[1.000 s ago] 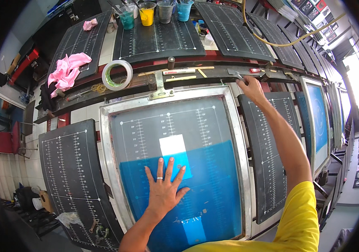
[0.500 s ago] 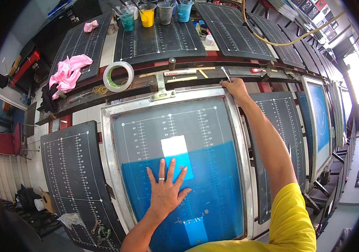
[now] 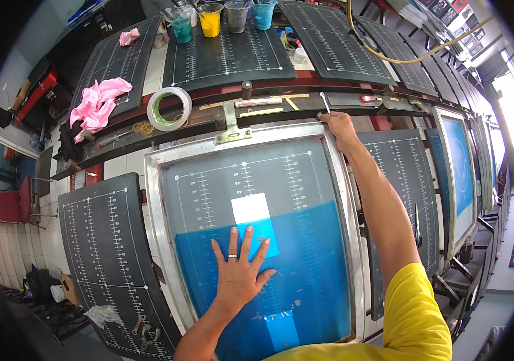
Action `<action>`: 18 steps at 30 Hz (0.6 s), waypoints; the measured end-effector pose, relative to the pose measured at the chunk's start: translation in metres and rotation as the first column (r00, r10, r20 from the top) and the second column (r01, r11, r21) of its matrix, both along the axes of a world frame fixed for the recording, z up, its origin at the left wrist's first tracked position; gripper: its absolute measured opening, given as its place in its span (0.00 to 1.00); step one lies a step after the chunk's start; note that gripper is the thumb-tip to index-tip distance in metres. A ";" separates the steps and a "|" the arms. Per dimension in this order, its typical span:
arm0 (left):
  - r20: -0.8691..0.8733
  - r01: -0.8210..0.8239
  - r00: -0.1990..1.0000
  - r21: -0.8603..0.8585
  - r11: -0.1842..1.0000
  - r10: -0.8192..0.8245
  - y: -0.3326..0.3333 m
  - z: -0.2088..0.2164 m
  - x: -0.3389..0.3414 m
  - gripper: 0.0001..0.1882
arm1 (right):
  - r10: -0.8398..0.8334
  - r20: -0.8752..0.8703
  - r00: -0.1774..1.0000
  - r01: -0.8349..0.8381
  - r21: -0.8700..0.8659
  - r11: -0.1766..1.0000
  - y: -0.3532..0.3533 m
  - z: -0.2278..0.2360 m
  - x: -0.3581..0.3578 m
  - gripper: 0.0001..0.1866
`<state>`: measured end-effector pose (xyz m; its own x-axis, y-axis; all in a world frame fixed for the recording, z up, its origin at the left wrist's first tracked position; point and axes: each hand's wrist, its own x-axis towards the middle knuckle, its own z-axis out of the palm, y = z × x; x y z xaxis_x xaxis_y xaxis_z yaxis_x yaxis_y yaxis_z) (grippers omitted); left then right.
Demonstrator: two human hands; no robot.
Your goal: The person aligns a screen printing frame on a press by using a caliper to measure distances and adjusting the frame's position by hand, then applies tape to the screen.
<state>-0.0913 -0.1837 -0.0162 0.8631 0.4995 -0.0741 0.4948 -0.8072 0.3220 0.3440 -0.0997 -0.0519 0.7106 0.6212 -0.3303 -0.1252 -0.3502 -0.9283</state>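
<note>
Silver tool (image 3: pixel 326 102): pointed lengthwise away from the frame's (image 3: pixel 353 277) far right corner.
Right hand (image 3: pixel 339 129): was nearer, fingers clamped on its near end.
Left hand (image 3: pixel 240 278): lay inside the frame, fingers apart.

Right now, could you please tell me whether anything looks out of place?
Mildly: a wrench-like tool and crumpled clear plastic lie loose on the near left black board, looking like stray clutter on a marked surface.
</note>
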 end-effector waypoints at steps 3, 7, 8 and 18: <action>0.003 0.021 1.000 -0.002 1.000 -0.021 -0.001 0.002 0.005 0.37 | -0.062 0.112 0.992 0.071 -0.078 0.994 -0.011 0.002 0.023 0.13; -0.012 -0.004 1.000 0.008 1.000 0.004 0.000 0.001 -0.002 0.37 | 0.185 0.245 0.952 -0.092 -0.346 0.934 -0.005 0.042 -0.002 0.17; -0.011 0.000 1.000 0.008 1.000 0.000 0.000 0.001 -0.001 0.37 | 0.191 0.268 0.944 -0.105 -0.305 0.947 -0.010 0.044 0.003 0.16; -0.019 0.006 1.000 0.022 1.000 -0.005 0.000 0.003 0.001 0.36 | 0.198 0.458 0.867 -0.113 -0.208 0.972 -0.013 0.044 0.008 0.14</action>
<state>-0.0908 -0.1838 -0.0135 0.8645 0.4964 -0.0794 0.4960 -0.8166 0.2952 0.3522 -0.1129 -0.0078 0.7065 0.7020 -0.0896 0.3820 -0.4848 -0.7868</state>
